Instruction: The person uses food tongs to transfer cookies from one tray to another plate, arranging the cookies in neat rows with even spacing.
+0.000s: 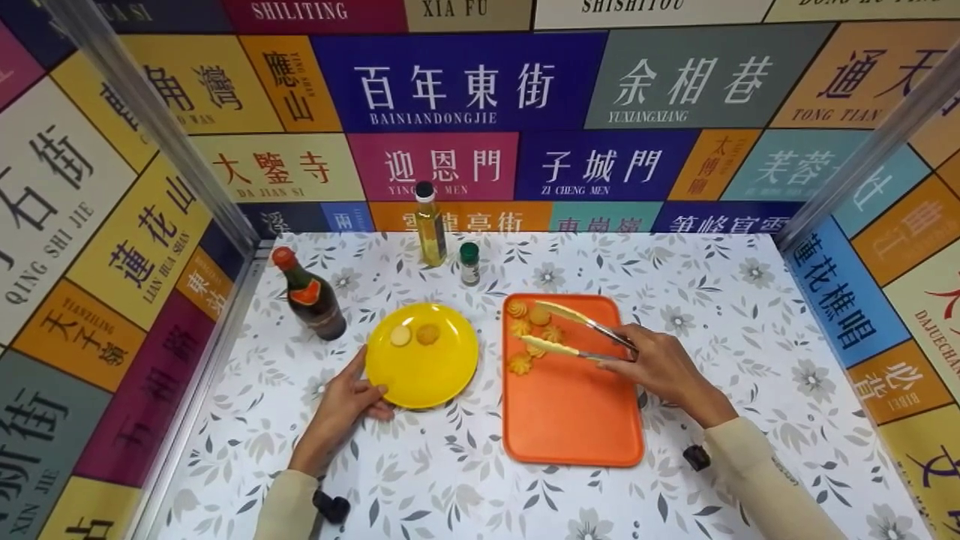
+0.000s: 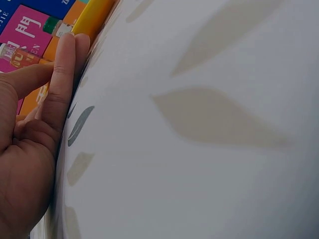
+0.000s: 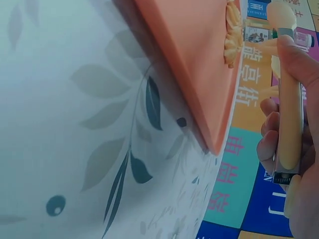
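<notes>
The cookies lie bunched in the far left part of the orange tray, and the tongs reach over them from the right, arms spread, the near arm across one cookie. The right hand grasps the tongs. With pieces lying this close, a clean pick probably means centring one cookie between the tips and squeezing lightly; the ridged shapes look crumbly. The piece nearest the near side sits a little apart and seems the easier grip.

Left of the tray is the yellow plate, with a pale round cookie and a browner one side by side in its far half; its near half is bare and offers the most room. The left hand touches the plate's near left rim, though I cannot tell whether it pinches the rim or merely steadies it.

The tray's raised left edge should be cleared with a small lift. Only a narrow strip of bench separates tray and plate, while the near side is open. A green-capped jar and an oil bottle stand beyond, and a dark bottle stands left of the plate, so wide swings are best avoided there.
</notes>
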### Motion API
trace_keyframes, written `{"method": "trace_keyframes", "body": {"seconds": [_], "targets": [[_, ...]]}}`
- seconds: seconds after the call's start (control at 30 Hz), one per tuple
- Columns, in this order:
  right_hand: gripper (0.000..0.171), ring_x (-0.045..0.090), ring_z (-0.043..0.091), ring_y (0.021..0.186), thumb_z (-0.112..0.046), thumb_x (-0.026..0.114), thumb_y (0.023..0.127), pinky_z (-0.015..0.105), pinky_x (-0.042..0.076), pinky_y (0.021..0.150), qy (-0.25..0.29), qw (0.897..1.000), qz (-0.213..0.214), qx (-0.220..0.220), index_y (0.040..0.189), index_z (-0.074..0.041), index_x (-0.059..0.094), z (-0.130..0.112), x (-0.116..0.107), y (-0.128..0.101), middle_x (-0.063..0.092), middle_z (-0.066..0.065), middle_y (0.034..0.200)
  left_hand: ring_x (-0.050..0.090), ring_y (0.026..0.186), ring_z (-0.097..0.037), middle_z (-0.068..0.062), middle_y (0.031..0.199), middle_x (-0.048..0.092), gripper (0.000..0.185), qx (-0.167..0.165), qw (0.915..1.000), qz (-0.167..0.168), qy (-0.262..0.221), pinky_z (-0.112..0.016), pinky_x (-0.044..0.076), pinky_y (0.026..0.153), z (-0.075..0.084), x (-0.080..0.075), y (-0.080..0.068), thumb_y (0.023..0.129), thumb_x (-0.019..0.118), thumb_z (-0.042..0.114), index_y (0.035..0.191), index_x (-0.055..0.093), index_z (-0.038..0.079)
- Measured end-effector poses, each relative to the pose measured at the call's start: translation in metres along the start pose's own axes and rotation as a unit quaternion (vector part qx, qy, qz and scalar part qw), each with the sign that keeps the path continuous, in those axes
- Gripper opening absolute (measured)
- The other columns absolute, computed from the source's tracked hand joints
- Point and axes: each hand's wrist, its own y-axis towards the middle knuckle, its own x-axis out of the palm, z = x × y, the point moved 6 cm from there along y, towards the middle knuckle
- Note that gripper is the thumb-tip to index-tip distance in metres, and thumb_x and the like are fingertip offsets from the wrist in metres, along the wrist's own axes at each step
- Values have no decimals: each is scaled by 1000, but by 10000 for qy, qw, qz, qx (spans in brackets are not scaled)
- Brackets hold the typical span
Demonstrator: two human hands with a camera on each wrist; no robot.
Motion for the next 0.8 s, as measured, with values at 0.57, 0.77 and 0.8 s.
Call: {"method": "trace_keyframes", "body": {"seconds": [0.57, 0.77, 0.8], "targets": [[57, 49, 9, 62, -31, 101, 82, 26, 41, 54, -23, 9986, -258, 470, 123, -2, 75, 15, -5, -8, 67, 6, 77, 80, 80, -38, -29, 102, 76, 92, 532, 9978, -270, -280, -44, 70, 82, 3, 1, -4, 107, 74, 11, 179, 18, 27], [56, 56, 11, 66, -28, 100, 82, 28, 48, 56, -42, 9990, -275, 347, 125, -1, 77, 19, -7, -10, 76, 8, 86, 80, 81, -38, -30, 102, 76, 91, 449, 9984, -238, -265, -44, 70, 83, 1, 0, -3, 107, 75, 13, 178, 19, 30], [55, 56, 11, 65, -28, 100, 82, 29, 48, 56, -46, 9991, -277, 304, 125, 0, 78, 19, -7, -10, 77, 8, 87, 80, 81, -38, -30, 102, 76, 91, 459, 9983, -238, -266, -45, 70, 83, 1, 0, -3, 107, 75, 13, 178, 20, 30]]}}
